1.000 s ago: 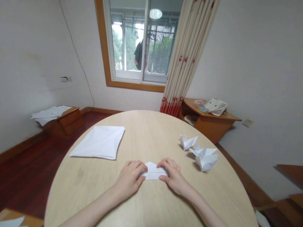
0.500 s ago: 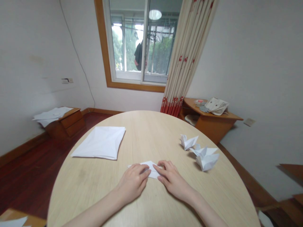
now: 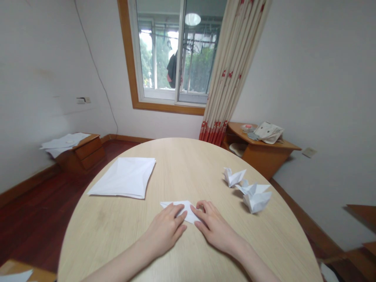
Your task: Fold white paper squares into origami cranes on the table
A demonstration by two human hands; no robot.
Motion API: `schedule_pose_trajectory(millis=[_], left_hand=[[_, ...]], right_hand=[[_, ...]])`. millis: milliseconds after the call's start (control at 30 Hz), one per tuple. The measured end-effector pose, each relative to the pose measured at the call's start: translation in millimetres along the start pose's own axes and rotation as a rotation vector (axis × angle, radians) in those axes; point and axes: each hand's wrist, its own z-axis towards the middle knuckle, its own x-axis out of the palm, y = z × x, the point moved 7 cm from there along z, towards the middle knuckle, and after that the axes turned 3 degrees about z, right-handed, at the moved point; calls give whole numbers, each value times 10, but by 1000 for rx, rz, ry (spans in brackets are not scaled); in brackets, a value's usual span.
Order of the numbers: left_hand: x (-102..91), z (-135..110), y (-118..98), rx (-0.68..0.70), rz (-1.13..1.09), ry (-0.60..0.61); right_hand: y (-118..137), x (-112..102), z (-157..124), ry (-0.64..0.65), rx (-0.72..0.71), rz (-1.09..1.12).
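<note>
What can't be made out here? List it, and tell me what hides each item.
All in the head view:
- Middle left of the folded paper: covered by the left-hand grip.
- Its right end: behind the right-hand grip.
- Number of paper birds in the nearer cluster: shapes overlap.
- Near edge of the round table: cut off by the picture's bottom.
- Reddish item on the corner cabinet: too small, blurred.

Left forearm point(image 3: 129, 254): in from seven o'clock, aimed toward two
Left hand point(image 3: 167, 226): palm down, fingers point(image 3: 181, 217) lightly bent between one and two o'clock, thumb point(image 3: 179, 234) beside index
Right forearm point(image 3: 252, 257): in from five o'clock, aimed toward ten
Right hand point(image 3: 217, 227): index and thumb parted, reaching toward ten; other fingers curled
</note>
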Motion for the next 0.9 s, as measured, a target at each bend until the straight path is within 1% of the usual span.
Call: schedule_pose_trajectory(millis=[267,400,500,667,733,900], left_hand=[[-68,26,18,-10,10,7],[-112,38,39,-21,49,-16],[-106,38,76,-50,85,-21],[-97,23,121,-81,115,-83],[-100,21,134,-91,124,-97],[-127,29,173,-133,129,-87]], right_hand=[[111,-78,3,5,-23,16],[136,-92,0,2,-75,-7],[140,-82,0,13,-115,-33],[155,-48,0,57,-131,-43],[185,-57,-3,51,-145,-38],[265,-90,-13,21,-206,-27]])
